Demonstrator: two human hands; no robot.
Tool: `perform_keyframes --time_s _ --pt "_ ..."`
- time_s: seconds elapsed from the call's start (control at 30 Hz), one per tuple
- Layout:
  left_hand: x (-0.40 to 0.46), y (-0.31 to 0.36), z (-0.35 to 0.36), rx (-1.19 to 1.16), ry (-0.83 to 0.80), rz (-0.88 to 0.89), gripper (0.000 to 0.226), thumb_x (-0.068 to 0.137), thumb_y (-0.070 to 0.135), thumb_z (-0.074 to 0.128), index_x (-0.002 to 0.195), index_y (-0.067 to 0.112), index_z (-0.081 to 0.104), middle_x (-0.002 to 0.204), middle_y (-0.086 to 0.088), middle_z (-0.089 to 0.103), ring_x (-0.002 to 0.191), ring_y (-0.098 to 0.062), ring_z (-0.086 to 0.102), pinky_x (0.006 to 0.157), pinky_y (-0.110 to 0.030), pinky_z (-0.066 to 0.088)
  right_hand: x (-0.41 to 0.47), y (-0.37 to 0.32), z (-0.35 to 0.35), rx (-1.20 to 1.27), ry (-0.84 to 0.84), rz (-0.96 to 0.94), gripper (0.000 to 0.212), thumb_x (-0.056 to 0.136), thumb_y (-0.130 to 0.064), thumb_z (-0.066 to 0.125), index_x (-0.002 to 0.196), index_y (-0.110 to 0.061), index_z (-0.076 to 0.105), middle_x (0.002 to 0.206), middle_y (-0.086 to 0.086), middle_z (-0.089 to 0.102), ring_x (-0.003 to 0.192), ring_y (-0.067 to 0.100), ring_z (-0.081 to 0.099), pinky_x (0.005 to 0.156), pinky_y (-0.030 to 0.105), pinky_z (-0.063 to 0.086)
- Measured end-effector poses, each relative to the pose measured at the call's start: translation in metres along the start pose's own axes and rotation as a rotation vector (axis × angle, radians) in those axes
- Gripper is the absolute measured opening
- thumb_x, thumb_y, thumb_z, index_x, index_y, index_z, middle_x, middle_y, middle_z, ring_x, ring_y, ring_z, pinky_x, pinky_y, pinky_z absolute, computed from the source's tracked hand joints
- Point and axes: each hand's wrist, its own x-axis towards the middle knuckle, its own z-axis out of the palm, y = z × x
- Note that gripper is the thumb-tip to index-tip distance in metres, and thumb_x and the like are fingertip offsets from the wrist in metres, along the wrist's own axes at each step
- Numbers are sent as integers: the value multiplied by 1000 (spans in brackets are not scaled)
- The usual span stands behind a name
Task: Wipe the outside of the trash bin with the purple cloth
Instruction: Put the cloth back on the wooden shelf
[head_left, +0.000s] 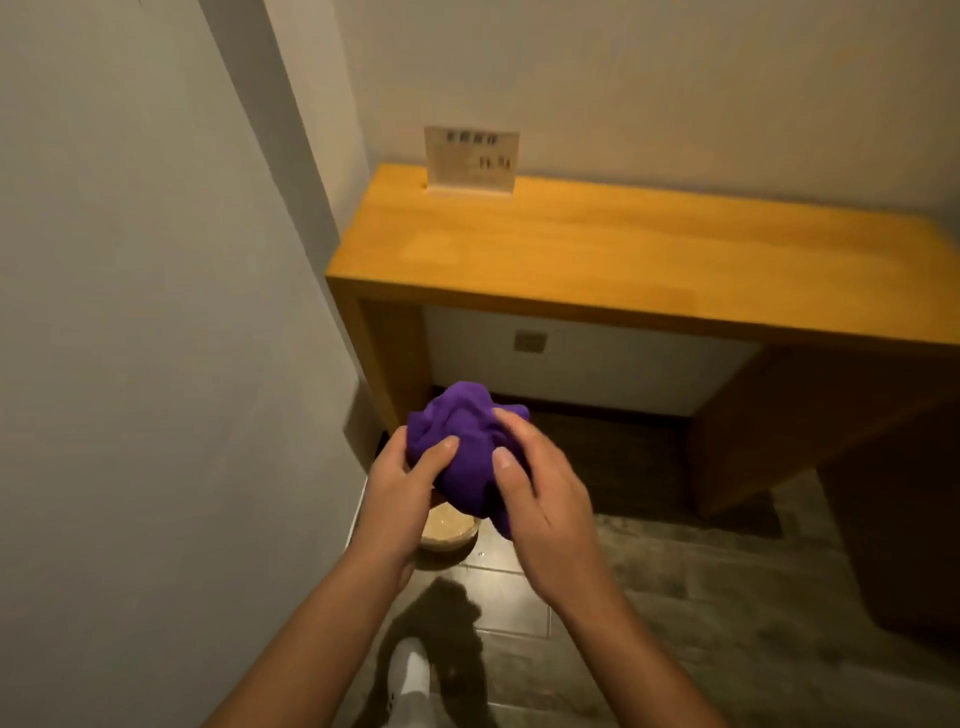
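I hold a bunched purple cloth in front of me with both hands. My left hand grips its left side, thumb pressed on the front. My right hand grips its right side, fingers curled around the fabric. Below the cloth, on the floor by the wall corner, a small round tan trash bin shows only its lower rim; most of it is hidden behind my hands and the cloth.
A wooden desk stands against the far wall with a small card sign on it. A grey wall closes the left side. A white shoe is on the dark wood floor.
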Motion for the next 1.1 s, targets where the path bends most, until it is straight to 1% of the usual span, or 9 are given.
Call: perform_keyframes --time_s 0.17,0.27,0.33,0.4,0.5,0.6,0.73,0.83,1.1 --pt "14 82 -5 -300 -123 -80 40 81 28 79 121 30 72 125 -3 73 114 -25 69 87 -42 59 41 -40 -41 155 109 454 66 94 -68 53 148 -30 49 147 -1 56 116 7 57 84 26 48" --pt "36 113 -10 -336 -248 -120 44 77 27 80 120 26 74 129 -7 71 118 -28 67 92 -46 57 61 -52 -39 653 -53 709 76 80 -80 58 139 -31 57 137 5 65 120 30 66 94 57 57" --pt "53 129 -18 -336 -324 -152 42 78 24 79 120 23 74 129 -7 71 118 -27 67 89 -43 58 78 -57 -30 982 -118 690 78 81 -80 66 140 -28 62 138 12 67 124 43 65 100 68 52" --pt "71 145 -22 -256 -350 -158 39 78 24 78 117 23 76 126 -6 72 115 -24 68 81 -35 59 102 -71 -22 1146 -74 650 76 78 -71 78 135 -23 69 137 16 69 124 43 66 101 63 53" --pt "100 167 -25 -160 -345 -149 25 76 19 76 100 22 82 114 -3 77 100 -16 74 67 -27 59 143 -89 -17 1075 64 559 71 66 -43 96 128 -16 72 127 16 74 112 34 74 88 48 61" --pt "136 181 -28 -171 -271 -164 21 78 22 77 99 20 82 107 0 79 94 -14 76 63 -28 59 183 -90 -14 963 134 489 47 71 -15 91 114 -10 72 116 17 77 99 28 78 73 35 61" --pt "195 192 -18 -75 -119 -128 32 92 29 71 122 19 69 118 -1 76 106 -20 72 77 -37 59 238 -86 -15 702 92 465 43 71 -26 92 106 -20 68 112 10 77 99 29 77 72 42 63" --pt "243 194 -9 50 1 -79 38 95 31 68 131 21 59 121 -2 70 105 -19 68 73 -35 58 284 -73 -10 475 104 431 36 79 -28 88 104 -21 63 112 6 74 100 24 74 75 40 64" --pt "348 168 -1 478 131 87 32 102 17 58 132 31 55 134 -5 60 113 -20 61 80 -28 58 386 -24 6 130 162 391 21 88 -18 78 93 -20 57 94 -1 62 89 20 61 72 33 51"
